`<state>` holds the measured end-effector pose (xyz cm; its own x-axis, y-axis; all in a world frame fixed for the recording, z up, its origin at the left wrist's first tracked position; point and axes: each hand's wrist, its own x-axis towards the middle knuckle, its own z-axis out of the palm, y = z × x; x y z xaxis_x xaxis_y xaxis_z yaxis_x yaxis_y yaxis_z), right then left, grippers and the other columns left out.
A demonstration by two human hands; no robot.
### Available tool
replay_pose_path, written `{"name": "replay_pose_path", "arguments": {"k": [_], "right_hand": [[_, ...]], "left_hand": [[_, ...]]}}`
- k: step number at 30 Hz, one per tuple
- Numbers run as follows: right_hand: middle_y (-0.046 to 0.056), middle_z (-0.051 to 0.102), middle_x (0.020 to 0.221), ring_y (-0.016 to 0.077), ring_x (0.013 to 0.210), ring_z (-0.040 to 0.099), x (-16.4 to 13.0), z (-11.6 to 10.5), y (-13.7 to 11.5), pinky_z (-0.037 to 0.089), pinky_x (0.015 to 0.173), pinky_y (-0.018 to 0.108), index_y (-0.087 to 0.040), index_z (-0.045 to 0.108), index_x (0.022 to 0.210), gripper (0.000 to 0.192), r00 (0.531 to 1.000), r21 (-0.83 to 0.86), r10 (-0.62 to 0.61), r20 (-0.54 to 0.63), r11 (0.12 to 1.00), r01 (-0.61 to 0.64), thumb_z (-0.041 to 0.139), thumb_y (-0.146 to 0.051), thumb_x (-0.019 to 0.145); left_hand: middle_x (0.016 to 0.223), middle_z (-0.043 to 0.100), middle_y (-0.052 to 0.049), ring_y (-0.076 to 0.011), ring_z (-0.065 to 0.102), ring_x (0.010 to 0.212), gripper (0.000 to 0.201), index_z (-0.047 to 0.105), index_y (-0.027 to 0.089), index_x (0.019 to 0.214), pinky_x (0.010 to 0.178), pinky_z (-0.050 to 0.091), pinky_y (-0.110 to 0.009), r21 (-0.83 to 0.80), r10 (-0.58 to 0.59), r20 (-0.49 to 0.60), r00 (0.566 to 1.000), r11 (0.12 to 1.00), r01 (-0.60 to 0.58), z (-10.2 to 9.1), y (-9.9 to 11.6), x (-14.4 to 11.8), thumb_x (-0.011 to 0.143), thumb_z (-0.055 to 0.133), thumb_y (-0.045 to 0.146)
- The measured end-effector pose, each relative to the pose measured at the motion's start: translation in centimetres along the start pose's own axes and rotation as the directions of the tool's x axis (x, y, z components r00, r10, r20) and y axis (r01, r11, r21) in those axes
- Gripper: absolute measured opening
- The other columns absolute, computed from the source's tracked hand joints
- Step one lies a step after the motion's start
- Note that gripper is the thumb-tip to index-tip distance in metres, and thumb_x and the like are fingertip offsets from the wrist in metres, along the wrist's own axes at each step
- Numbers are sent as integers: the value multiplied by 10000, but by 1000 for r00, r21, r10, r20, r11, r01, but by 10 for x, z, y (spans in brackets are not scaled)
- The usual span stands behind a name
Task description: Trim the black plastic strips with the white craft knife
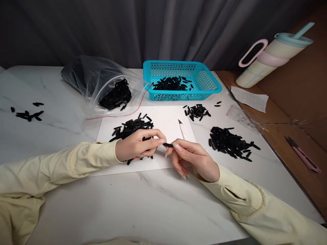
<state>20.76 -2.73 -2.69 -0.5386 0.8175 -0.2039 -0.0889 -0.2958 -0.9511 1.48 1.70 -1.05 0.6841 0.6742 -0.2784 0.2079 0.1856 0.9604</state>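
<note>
My left hand point(138, 145) and my right hand point(192, 158) meet over a white sheet of paper point(163, 124), and both pinch one small black plastic piece point(168, 145) between their fingertips. My left hand also cups a few more black pieces against its palm. Just behind it on the paper lies a heap of the same black pieces point(131, 127). A white craft knife point(183, 131) lies on the paper, just beyond my right hand, blade pointing away.
A turquoise basket point(205, 80) holds black pieces at the back. A clear plastic bag point(102, 83) of pieces lies back left. More piles sit at right point(231, 143), centre point(196, 111) and far left point(28, 115). A tumbler point(273, 58) and pink snips point(302, 154) are on the brown surface.
</note>
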Motion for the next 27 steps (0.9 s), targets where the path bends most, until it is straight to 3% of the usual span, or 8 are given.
{"name": "replay_pose_path", "arguments": {"k": [6,12,19,27], "right_hand": [[-55,483,469,74,355,397,1,1,0,297,365,197,-156,503,844,270,1000,-10,-7,7,1000,7,396,-392,918],[-62,476,463,72,350,389,1,3,-1,295,363,190,-171,472,815,250,1000,-27,-16,4,999,16,372,-373,924],[-62,475,453,72,353,415,1,5,-4,314,373,183,-183,458,765,262,999,-74,-14,-40,997,11,347,-351,932],[-56,485,438,75,346,417,0,9,-6,319,363,183,-179,456,740,282,997,-21,30,-71,999,-31,373,-377,922]], "left_hand": [[398,270,112,-25,177,314,178,553,154,794,258,222,-95,-6,-15,-8,1000,1000,15,1,1,0,868,446,276],[398,292,112,-25,195,301,211,545,158,824,252,246,-101,12,-28,57,998,1000,28,-3,2,2,894,418,311],[404,295,113,-25,237,308,187,540,162,832,261,248,-99,65,-24,35,999,998,22,-3,1,1,876,462,327],[408,281,116,-30,227,310,178,518,170,823,261,253,-108,51,-5,64,998,999,2,-2,1,2,885,437,316]]}}
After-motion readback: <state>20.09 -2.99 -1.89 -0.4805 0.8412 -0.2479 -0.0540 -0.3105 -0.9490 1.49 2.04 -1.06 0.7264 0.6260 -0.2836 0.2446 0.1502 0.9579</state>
